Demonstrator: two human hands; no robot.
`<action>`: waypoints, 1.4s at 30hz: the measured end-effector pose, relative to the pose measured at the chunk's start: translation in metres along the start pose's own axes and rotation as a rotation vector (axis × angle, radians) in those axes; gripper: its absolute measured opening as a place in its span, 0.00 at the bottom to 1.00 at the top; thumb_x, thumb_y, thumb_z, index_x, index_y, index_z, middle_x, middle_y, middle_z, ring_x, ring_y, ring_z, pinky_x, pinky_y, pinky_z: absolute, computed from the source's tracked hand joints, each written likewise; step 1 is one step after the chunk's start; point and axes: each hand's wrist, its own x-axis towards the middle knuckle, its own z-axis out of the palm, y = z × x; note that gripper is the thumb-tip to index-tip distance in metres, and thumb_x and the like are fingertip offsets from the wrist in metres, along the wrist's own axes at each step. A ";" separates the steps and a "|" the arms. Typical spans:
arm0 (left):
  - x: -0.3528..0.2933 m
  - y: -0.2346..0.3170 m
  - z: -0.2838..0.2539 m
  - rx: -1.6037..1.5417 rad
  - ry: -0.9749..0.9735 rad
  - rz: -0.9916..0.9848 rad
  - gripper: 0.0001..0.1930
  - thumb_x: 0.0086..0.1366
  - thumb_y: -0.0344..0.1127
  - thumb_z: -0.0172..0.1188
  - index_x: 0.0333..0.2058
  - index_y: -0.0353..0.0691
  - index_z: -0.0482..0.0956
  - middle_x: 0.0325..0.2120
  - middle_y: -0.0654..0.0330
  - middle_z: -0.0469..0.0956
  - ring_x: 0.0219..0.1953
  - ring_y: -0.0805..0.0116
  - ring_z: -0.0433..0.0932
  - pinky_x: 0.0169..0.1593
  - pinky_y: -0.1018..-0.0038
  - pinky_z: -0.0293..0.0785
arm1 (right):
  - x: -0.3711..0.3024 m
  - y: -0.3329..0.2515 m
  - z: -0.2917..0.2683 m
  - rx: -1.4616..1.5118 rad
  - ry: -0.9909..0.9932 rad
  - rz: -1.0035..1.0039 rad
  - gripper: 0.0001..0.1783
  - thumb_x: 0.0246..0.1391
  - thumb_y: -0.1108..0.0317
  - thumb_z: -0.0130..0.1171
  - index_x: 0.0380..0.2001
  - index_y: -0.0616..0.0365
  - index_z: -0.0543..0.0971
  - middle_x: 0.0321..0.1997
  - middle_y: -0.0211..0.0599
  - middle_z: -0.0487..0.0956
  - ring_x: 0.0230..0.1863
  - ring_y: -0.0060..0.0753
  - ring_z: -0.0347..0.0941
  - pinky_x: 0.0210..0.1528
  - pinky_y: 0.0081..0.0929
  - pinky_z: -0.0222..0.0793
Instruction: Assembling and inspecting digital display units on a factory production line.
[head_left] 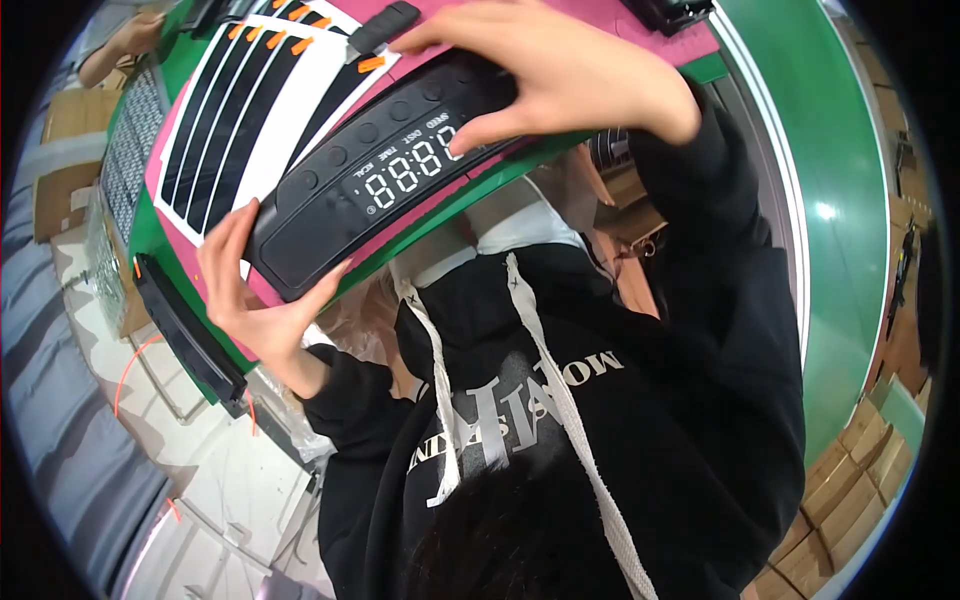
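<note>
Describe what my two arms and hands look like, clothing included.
Your left hand and right hand are both bare, with no gloves, and no rings or watch can be made out. Long, loose, plain black fabric sleeves, the left sleeve and right sleeve, cover your arms to about the wrists, with no print visible on them.

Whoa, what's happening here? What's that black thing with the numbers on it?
A person is holding a long black panel with white digits on it, one bare hand at each end. The left hand grips one end, and the right hand holds the other, its thumb over the edge of the digits. Just beyond the panel, black strips with orange tabs lie on a pink mat.
</note>
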 end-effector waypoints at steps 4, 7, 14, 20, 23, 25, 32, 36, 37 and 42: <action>0.035 0.017 -0.037 0.094 0.015 0.210 0.43 0.31 0.37 0.80 0.51 0.33 0.76 0.46 0.50 0.76 0.50 0.56 0.75 0.54 0.64 0.72 | 0.048 0.001 -0.011 0.365 -0.399 -0.009 0.32 0.41 0.59 0.75 0.47 0.64 0.75 0.43 0.40 0.80 0.44 0.31 0.78 0.49 0.31 0.71; 0.050 0.013 -0.051 -0.013 -0.005 0.266 0.48 0.31 0.39 0.81 0.56 0.33 0.72 0.50 0.49 0.73 0.53 0.53 0.72 0.56 0.62 0.70 | 0.064 -0.017 -0.027 0.485 -0.557 -0.017 0.36 0.40 0.57 0.76 0.49 0.66 0.73 0.43 0.40 0.80 0.43 0.29 0.77 0.48 0.29 0.72; -0.006 0.077 0.011 -0.095 0.079 -0.088 0.61 0.31 0.41 0.82 0.65 0.34 0.56 0.57 0.46 0.65 0.60 0.50 0.66 0.59 0.60 0.67 | 0.035 -0.075 0.019 1.309 0.583 0.551 0.21 0.60 0.59 0.61 0.49 0.63 0.73 0.47 0.32 0.78 0.46 0.24 0.76 0.52 0.28 0.71; -0.014 0.057 0.028 -0.161 0.127 -0.311 0.48 0.36 0.33 0.79 0.60 0.35 0.66 0.49 0.50 0.73 0.51 0.56 0.75 0.53 0.66 0.72 | 0.004 -0.109 0.078 1.523 0.809 0.827 0.17 0.67 0.64 0.50 0.55 0.61 0.69 0.49 0.34 0.77 0.52 0.26 0.73 0.56 0.30 0.68; -0.011 0.024 0.011 -0.183 -0.028 -0.288 0.42 0.38 0.29 0.77 0.56 0.36 0.71 0.44 0.52 0.76 0.46 0.58 0.77 0.50 0.69 0.73 | -0.009 -0.118 0.086 1.541 0.732 0.930 0.19 0.67 0.65 0.49 0.57 0.62 0.66 0.50 0.36 0.77 0.52 0.28 0.73 0.56 0.30 0.68; -0.012 0.001 0.002 -0.306 -0.060 -0.341 0.39 0.38 0.29 0.76 0.53 0.37 0.73 0.44 0.52 0.76 0.45 0.58 0.78 0.51 0.69 0.73 | -0.018 -0.121 0.085 1.520 0.515 1.008 0.21 0.67 0.68 0.50 0.59 0.63 0.63 0.50 0.39 0.77 0.50 0.30 0.75 0.54 0.30 0.70; -0.008 -0.016 -0.011 -0.237 -0.197 -0.383 0.41 0.35 0.29 0.75 0.54 0.34 0.71 0.47 0.52 0.74 0.49 0.57 0.75 0.56 0.68 0.69 | -0.027 -0.095 0.033 0.789 -0.215 0.759 0.14 0.56 0.75 0.61 0.46 0.64 0.75 0.39 0.41 0.80 0.32 0.31 0.79 0.36 0.25 0.74; -0.006 -0.010 -0.007 -0.104 -0.140 -0.276 0.39 0.33 0.29 0.75 0.51 0.36 0.74 0.44 0.53 0.76 0.46 0.55 0.77 0.54 0.66 0.70 | -0.004 -0.049 0.005 0.144 0.050 0.140 0.29 0.33 0.72 0.73 0.45 0.61 0.77 0.43 0.37 0.80 0.44 0.39 0.77 0.49 0.33 0.69; -0.006 -0.010 -0.007 -0.098 -0.133 -0.274 0.39 0.33 0.30 0.75 0.51 0.36 0.75 0.44 0.53 0.77 0.47 0.54 0.77 0.54 0.65 0.70 | 0.008 -0.041 0.002 0.147 0.043 0.149 0.29 0.33 0.72 0.73 0.45 0.61 0.77 0.43 0.37 0.80 0.44 0.39 0.77 0.49 0.33 0.69; -0.006 -0.011 -0.009 0.026 -0.155 -0.241 0.37 0.32 0.33 0.76 0.48 0.35 0.78 0.45 0.52 0.79 0.48 0.53 0.77 0.54 0.64 0.69 | 0.027 -0.001 0.004 0.030 -0.337 0.169 0.45 0.20 0.70 0.75 0.52 0.58 0.75 0.50 0.36 0.79 0.51 0.45 0.72 0.55 0.37 0.66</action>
